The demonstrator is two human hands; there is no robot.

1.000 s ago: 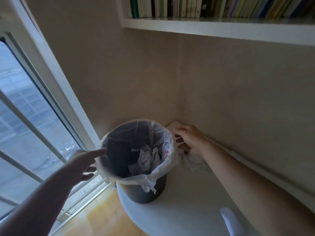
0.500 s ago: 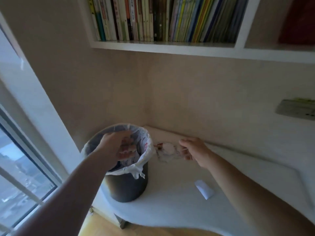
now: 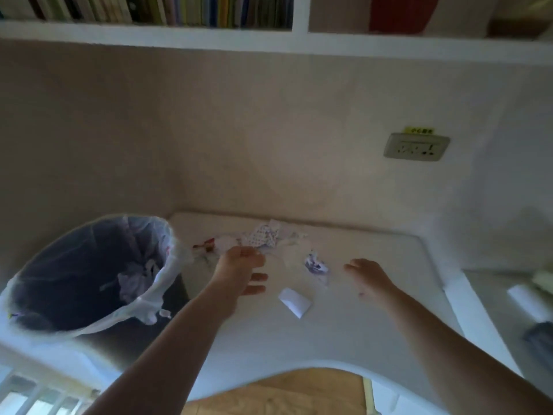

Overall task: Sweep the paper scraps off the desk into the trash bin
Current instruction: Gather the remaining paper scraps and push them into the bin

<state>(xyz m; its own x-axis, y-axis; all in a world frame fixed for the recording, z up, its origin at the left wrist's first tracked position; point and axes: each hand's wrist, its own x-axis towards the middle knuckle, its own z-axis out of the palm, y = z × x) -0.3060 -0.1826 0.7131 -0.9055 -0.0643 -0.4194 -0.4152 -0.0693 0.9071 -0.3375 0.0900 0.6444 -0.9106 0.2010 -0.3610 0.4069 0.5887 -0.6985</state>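
A pile of torn paper scraps [image 3: 263,238] lies on the white desk [image 3: 299,339] near the back wall. A small crumpled purple-marked scrap [image 3: 315,265] sits to its right, and a flat white slip [image 3: 294,301] lies nearer to me. The dark trash bin [image 3: 74,277] with a white liner stands at the desk's left end, crumpled paper inside. My left hand [image 3: 239,269] hovers just in front of the pile, fingers spread, nothing in it. My right hand [image 3: 369,277] rests to the right of the crumpled scrap, fingers loosely curled and empty.
A bookshelf [image 3: 269,46] full of books runs along the wall above. A wall socket [image 3: 416,146] sits at the right. Blurred objects [image 3: 529,298] lie on a lower surface at the far right. Wooden floor [image 3: 299,390] shows under the desk's curved front edge.
My left hand left the bin rim and moved right over the desk to the scrap pile. My right hand drew back to the right, away from the pile. The view swung right.
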